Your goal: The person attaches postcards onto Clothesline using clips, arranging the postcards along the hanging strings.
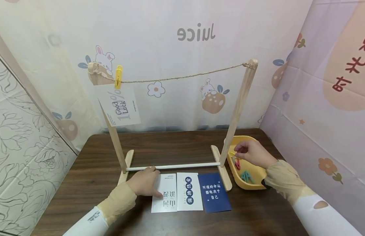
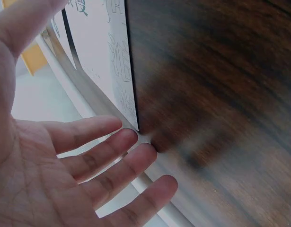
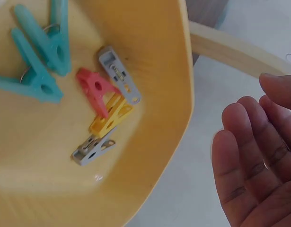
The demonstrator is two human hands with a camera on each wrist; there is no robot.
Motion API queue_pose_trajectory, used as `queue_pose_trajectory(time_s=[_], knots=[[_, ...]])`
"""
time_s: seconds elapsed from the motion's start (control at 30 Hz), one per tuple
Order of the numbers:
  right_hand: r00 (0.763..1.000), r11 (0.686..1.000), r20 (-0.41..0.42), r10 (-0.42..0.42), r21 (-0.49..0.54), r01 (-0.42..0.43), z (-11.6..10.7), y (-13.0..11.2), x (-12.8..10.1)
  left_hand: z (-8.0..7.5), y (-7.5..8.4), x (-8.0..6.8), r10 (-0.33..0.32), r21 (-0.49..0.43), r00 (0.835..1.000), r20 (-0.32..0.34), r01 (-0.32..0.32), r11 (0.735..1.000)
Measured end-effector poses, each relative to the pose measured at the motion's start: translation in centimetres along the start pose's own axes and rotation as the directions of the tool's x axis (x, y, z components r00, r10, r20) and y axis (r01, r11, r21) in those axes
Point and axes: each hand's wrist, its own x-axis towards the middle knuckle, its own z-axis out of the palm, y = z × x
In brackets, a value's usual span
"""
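Yellow tray (image 1: 260,187) showing teal, red, yellow, grey pegs (image 3: 103,94); navy card (image 1: 213,192) lying beside white cards (image 1: 187,191); desk (image 1: 93,177) showing dark woodgrain.

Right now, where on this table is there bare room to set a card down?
Bare wood lies left of the left hand and the white card, and behind the rack's white rod toward the wall. It is crowded between the three cards and the yellow tray, where the right hand reaches.

Dark wood-grain table (image 1: 96,170); glossy yellow plastic tray (image 3: 159,156); rough twine (image 1: 182,78).
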Motion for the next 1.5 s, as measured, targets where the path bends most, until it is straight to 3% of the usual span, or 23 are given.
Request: queue_pose_trajectory(time_s=[0.43, 0.87, 1.5], knots=[[0.999, 0.994, 0.039, -0.008, -0.109, 0.012, 0.0, 1.8, 1.6, 0.0, 0.1, -0.2, -0.006, 0.049, 0.999, 0.05, 0.003, 0.999], [0.993, 0.945, 0.114, 0.005, -0.326, 0.033, 0.7, 2.4, 3.2, 0.1, 0.2, -0.1, -0.012, 0.063, 0.998, 0.066, 0.008, 0.998], [0.954, 0.938, 0.265, 0.139, -0.344, -0.041, 1.6, 3.9, 4.6, -0.1, -0.2, 0.6, 0.017, 0.052, 0.996, 0.082, -0.021, 0.998]])
